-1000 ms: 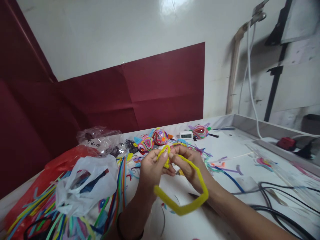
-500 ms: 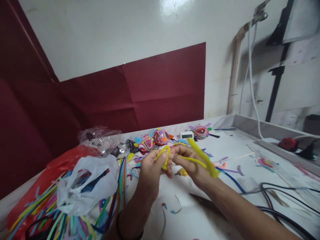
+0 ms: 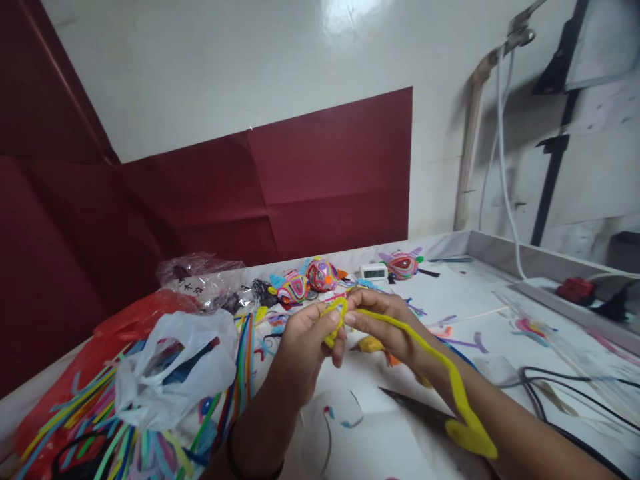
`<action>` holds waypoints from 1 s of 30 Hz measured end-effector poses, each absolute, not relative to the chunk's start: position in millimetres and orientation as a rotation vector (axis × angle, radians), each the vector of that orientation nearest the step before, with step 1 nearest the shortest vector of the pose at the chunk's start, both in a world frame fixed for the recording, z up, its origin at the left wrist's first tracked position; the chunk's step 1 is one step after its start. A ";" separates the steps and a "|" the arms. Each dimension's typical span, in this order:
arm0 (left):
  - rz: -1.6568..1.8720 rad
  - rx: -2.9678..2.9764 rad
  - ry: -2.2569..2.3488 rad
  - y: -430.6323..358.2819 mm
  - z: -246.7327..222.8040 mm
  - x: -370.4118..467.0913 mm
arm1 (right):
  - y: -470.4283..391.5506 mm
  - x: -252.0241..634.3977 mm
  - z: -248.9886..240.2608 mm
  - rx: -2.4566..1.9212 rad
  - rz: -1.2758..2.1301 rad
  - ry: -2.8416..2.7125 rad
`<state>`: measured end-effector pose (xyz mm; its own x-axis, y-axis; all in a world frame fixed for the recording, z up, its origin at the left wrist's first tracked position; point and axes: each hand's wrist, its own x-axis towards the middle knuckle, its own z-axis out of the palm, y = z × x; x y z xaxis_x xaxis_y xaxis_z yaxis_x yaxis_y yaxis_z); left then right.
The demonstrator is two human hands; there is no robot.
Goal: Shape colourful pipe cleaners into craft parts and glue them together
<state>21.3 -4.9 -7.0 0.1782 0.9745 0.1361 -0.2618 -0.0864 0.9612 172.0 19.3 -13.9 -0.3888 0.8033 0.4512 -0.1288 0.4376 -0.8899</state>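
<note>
A yellow fuzzy stem (image 3: 425, 343) is coiled into a small loop at one end, and its long tail lies over my right wrist and forearm. My left hand (image 3: 307, 340) pinches the coiled end between thumb and fingers. Close beside it, my right hand (image 3: 383, 320) grips the stem where it leaves the coil, its fingertips nearly meeting those of my left hand. Beneath my right forearm, dark pointed scissors (image 3: 417, 405) lie on the white table (image 3: 365, 437), their rear part partly covered by the tail's bent end.
Colourful round ornaments (image 3: 291, 287) and a small digital timer (image 3: 374, 271) stand at the back. On the left are a white plastic bag (image 3: 173, 393), a red bag (image 3: 145, 310) and many coloured stems. Black cables (image 3: 535, 400) and a red plug (image 3: 576, 291) are at the right.
The yellow tail has swung down and right, from above my right wrist to along the forearm. Both hands have shifted slightly right, still gripping the coil.
</note>
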 end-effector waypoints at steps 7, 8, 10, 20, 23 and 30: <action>1.101 1.184 0.789 -8.3 -4.1 21.1 | 33.8 186.3 -22.7 -0.543 0.876 -1.871; 1.078 1.177 0.787 -8.9 -4.3 21.1 | 33.6 188.2 -21.4 -0.528 0.858 -1.890; 1.030 1.167 0.780 -10.1 -5.3 21.2 | 32.7 191.8 -18.0 -0.496 0.841 -1.925; 1.002 1.221 0.748 -14.4 -4.2 20.9 | 29.7 199.3 -11.1 -0.620 0.920 -1.937; 1.001 1.231 0.780 -13.4 -3.3 20.7 | 27.9 200.4 -9.3 -0.575 0.937 -1.975; 0.945 1.282 0.785 -11.7 -5.9 20.0 | 25.7 207.9 -4.8 -0.577 1.007 -2.022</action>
